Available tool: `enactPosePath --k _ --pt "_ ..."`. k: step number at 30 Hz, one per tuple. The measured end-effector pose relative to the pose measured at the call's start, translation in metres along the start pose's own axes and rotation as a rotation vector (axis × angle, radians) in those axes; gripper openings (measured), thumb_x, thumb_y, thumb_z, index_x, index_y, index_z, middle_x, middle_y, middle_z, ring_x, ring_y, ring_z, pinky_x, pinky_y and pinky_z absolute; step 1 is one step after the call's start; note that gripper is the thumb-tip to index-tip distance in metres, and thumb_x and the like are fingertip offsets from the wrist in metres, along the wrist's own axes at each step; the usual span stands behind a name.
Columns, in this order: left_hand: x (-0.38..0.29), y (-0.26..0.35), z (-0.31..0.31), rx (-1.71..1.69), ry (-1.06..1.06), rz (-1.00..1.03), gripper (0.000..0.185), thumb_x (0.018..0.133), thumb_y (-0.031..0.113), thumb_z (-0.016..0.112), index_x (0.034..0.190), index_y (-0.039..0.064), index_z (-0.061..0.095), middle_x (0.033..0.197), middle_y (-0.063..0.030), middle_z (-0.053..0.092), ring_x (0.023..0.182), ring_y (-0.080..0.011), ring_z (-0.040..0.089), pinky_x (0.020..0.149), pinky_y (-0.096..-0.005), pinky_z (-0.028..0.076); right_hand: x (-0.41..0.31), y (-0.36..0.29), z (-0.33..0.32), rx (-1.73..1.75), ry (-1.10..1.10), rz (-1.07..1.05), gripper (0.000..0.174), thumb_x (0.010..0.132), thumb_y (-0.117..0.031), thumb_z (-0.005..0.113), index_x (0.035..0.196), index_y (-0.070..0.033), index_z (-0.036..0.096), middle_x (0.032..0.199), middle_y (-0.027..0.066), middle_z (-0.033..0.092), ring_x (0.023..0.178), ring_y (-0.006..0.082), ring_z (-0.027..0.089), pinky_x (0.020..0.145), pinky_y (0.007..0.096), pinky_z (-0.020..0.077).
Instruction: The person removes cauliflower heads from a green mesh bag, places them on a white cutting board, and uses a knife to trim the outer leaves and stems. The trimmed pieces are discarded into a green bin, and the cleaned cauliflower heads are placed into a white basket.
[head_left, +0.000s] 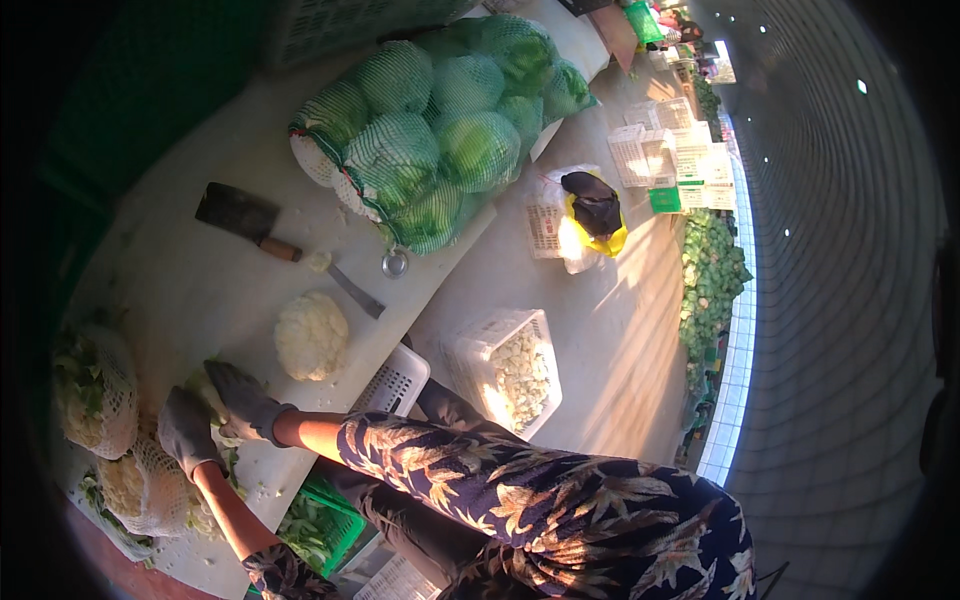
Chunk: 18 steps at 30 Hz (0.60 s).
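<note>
Both my hands wear grey gloves and meet over a pale green, leafy piece of cauliflower (201, 390) on the white tabletop (180, 300). My left hand (186, 429) is curled on its near side, and my right hand (244, 405) presses on the other side. The gloves hide most of the piece. Just beyond my right hand sits a trimmed white cauliflower head (311, 335). Past it lies a narrow-bladed knife (356, 291) with a pale lump at its handle end. Farther off, a cleaver (236, 210) with a wooden handle rests flat.
A green mesh sack (442, 142) of leafy heads fills the table's far part. White-netted cauliflowers (112, 397) lie beside my left hand. A metallic ring (394, 264) is near the edge. Below stand a crate of florets (521, 379), a white basket (394, 382) and a green crate (349, 529) with leaves.
</note>
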<state>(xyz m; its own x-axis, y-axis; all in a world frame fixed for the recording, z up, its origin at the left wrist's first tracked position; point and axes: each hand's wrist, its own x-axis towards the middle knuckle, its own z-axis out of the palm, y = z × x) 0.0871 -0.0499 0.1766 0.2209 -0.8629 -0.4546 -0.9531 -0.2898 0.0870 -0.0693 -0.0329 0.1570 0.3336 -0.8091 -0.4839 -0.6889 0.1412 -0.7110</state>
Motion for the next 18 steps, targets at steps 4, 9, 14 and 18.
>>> enactPosePath --k 4,9,14,18 --pt "-0.027 -0.016 0.001 -0.41 0.202 0.081 0.028 0.103 0.026 0.056 0.1 0.001 0.065 0.099 -0.0247 0.07 0.093 -0.047 0.066 0.077 -0.0503 0.051 0.004 0.008 0.007 -0.059 -0.032 0.007 0.126 0.066 -0.035 0.092 0.16 0.006 0.018 0.161 0.0287 0.03 0.15 0.0436 0.031 0.123 0.048 0.0313" --pt "-0.05 -0.017 0.02 -0.484 0.372 0.146 0.019 0.103 0.019 0.058 0.104 0.001 0.064 0.096 -0.0232 0.068 0.088 -0.0471 0.064 0.076 -0.0497 0.051 0.005 0.007 0.006 -0.112 -0.017 -0.027 0.12 0.068 -0.036 0.09 0.158 0.004 0.021 0.157 0.0293 0.034 0.146 0.0465 0.035 0.117 0.0537 0.0362" --pt "-0.069 -0.003 0.058 -0.658 0.444 -0.022 0.019 0.101 0.016 0.064 0.11 -0.001 0.066 0.099 -0.0231 0.07 0.089 -0.0398 0.068 0.079 -0.0457 0.054 0.007 0.008 0.011 -0.124 0.003 -0.011 0.115 0.07 -0.036 0.089 0.156 0.004 0.024 0.153 0.0312 0.036 0.14 0.0492 0.04 0.112 0.0571 0.0393" --pt "-0.073 0.009 0.081 -0.991 0.596 -0.202 0.021 0.102 0.016 0.067 0.116 0.0 0.067 0.102 -0.015 0.075 0.087 -0.0223 0.07 0.08 -0.036 0.058 0.014 0.009 0.008 -0.173 -0.022 0.007 0.116 0.068 -0.035 0.089 0.155 0.005 0.025 0.15 0.0329 0.04 0.134 0.0508 0.047 0.112 0.0563 0.0399"
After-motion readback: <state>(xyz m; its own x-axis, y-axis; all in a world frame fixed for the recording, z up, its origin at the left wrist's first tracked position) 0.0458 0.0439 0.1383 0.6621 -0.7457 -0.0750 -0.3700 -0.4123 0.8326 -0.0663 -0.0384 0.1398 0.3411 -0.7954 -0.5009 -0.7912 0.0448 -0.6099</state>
